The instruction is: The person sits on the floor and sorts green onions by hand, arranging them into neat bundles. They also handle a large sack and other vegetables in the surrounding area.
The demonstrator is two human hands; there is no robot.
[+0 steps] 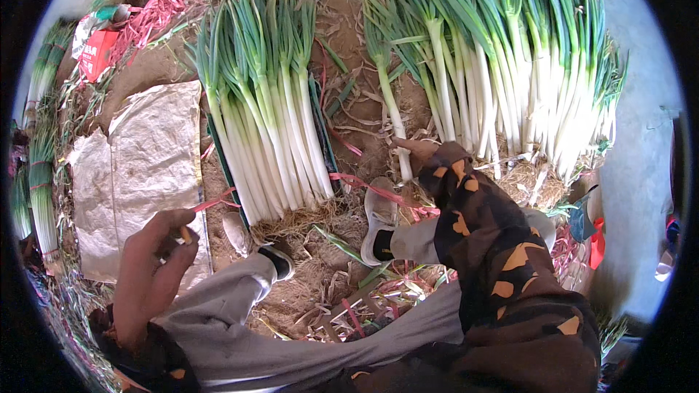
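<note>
My left hand [155, 262] is raised over the lower left, its fingers bent, with a small orange-tan object between them; I cannot tell what it is. Just beyond its fingertips runs a pink plastic strip [214, 200]. My right hand [419, 152] reaches to a single spring onion stalk [394, 112] lying on the soil; whether the fingers close on it is unclear. Between the hands, a row of long spring onions [273, 136] rests in a dark green cradle [223, 166], leaves away from me, roots near my shoes. A large pile of spring onions [513, 82] lies beyond my right hand.
A worn whitish woven sack [147, 169] lies at left. Tied onion bundles [42, 196] line the far left edge. Pink strips [158, 16] and a red bag [98, 54] are at upper left. My shoes [379, 221] stand near the cradle, with leaf scraps around. Plastic sheeting [644, 174] hangs at right.
</note>
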